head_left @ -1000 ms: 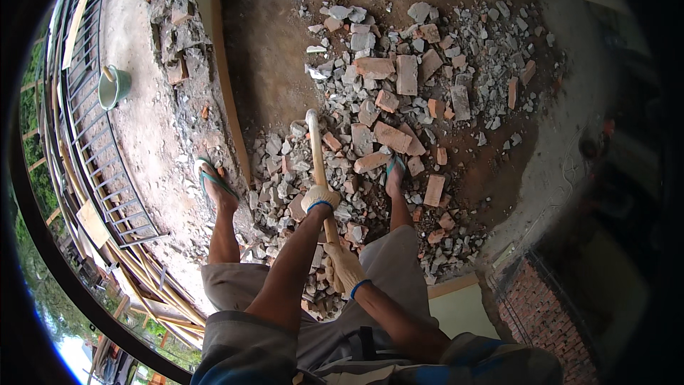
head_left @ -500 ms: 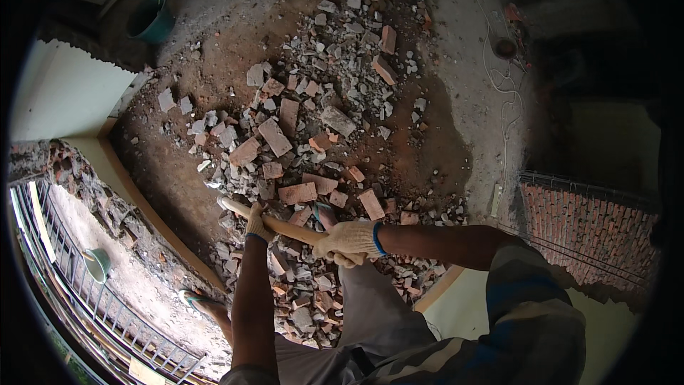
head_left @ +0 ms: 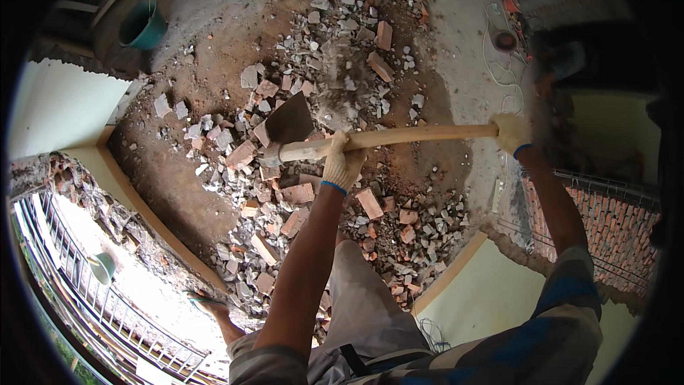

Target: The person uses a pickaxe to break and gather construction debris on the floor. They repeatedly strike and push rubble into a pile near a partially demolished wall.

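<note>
A hoe with a broad dark metal blade point(head_left: 291, 120) and a long, slightly curved wooden handle point(head_left: 420, 133) is held crosswise over the rubble. My left hand point(head_left: 344, 160), in a cream knitted glove with a blue cuff, is closed round the handle close to the blade. At the handle's far right end my right hand point(head_left: 511, 133), gloved alike, grips the wood. Beyond the blade, a blurred patch of grey debris point(head_left: 338, 78) shows over the pile. Broken bricks point(head_left: 369, 204) and grey chunks lie underneath and around my leg.
A green bucket point(head_left: 144, 25) stands at the far left, another bucket point(head_left: 102, 268) beyond the broken wall by the railing point(head_left: 117, 314). At the right are a white cable point(head_left: 491, 43) and a brick wall section point(head_left: 591, 224). My sandalled foot point(head_left: 206, 301) is at left.
The hoe has swung up and to the right, its blade now in sight. My right hand has moved far right, my left hand forward and right. Grey debris has become blurred beyond the blade.
</note>
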Motion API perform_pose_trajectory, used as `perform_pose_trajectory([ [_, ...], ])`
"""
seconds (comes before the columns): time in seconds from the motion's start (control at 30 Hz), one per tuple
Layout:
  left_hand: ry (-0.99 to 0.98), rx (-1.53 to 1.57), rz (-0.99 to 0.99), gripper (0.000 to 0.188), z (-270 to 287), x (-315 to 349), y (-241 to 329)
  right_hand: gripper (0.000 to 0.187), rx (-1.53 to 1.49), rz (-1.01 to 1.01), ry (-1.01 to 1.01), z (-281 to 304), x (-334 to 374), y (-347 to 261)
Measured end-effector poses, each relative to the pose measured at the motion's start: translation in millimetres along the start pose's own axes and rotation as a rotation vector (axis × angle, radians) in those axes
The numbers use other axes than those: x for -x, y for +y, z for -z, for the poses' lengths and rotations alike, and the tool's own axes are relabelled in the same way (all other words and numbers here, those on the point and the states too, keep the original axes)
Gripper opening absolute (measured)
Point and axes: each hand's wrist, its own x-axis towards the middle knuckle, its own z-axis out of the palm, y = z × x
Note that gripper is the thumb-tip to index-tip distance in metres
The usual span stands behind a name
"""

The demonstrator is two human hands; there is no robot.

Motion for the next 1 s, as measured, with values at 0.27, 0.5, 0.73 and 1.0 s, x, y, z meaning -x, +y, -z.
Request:
perform_pose_trajectory([
  [0.27, 0.426, -0.278, -0.211, 0.031, 186.5, 115.5, 196.1, 0.047, -0.869, 0.224, -1.109, -58.8, 122.2, -308.4],
  [0.5, 0.916, -0.702, -0.372, 0.040, 296.5, 233.8, 366.0, 0.038, -1.382, 0.074, -1.267, -62.7, 205.3, -630.1],
  [0.73, 1.135, -1.268, -0.318, 0.047, 331.9, 300.5, 479.5, 0.037, -1.824, -0.240, -1.218, -120.0, 206.5, -912.8],
  [1.0, 1.405, -1.776, 0.050, 0.059, 392.9, 351.6, 435.8, 0.044, -1.693, -0.276, -1.068, -167.1, 315.1, -939.5],
])
